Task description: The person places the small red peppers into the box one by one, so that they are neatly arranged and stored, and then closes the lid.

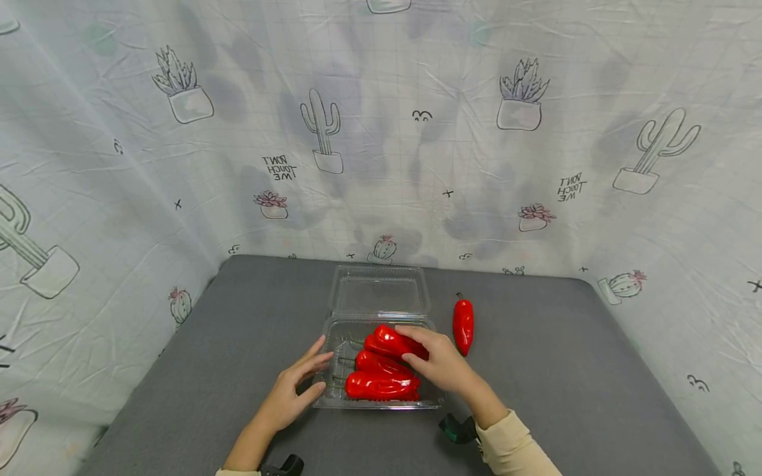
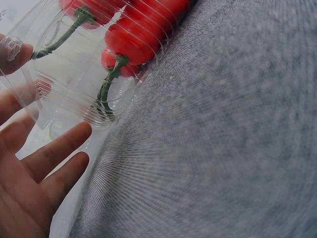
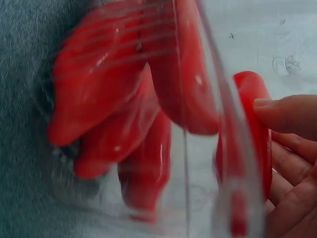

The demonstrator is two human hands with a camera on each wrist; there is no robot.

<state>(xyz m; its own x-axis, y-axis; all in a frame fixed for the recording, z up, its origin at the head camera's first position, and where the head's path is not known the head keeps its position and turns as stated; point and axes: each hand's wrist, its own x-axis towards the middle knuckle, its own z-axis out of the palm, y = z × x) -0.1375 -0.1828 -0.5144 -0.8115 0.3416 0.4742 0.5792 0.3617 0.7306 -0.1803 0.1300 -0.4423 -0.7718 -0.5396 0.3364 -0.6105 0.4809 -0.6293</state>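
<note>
A clear plastic clamshell box (image 1: 381, 404) lies open on the table, and several glossy red peppers (image 1: 381, 386) with green stems lie in its base. My right hand (image 1: 443, 362) is over the box's right part, gripping a red pepper (image 3: 255, 119) between thumb and fingers. That pepper's right end is covered by the hand in the head view. At the box's left side is my left hand (image 1: 292, 390), its fingers spread and its fingertips right at the rim. Through the clear wall, the left wrist view shows green stems (image 2: 106, 89) pointing toward this hand.
The box's clear lid (image 1: 380, 291) is folded back, away from me. One more red pepper (image 1: 463, 324) lies on the grey tabletop (image 1: 536, 370) to the right of the box. A white cloth with plant drawings (image 1: 381, 132) hangs behind and along both sides.
</note>
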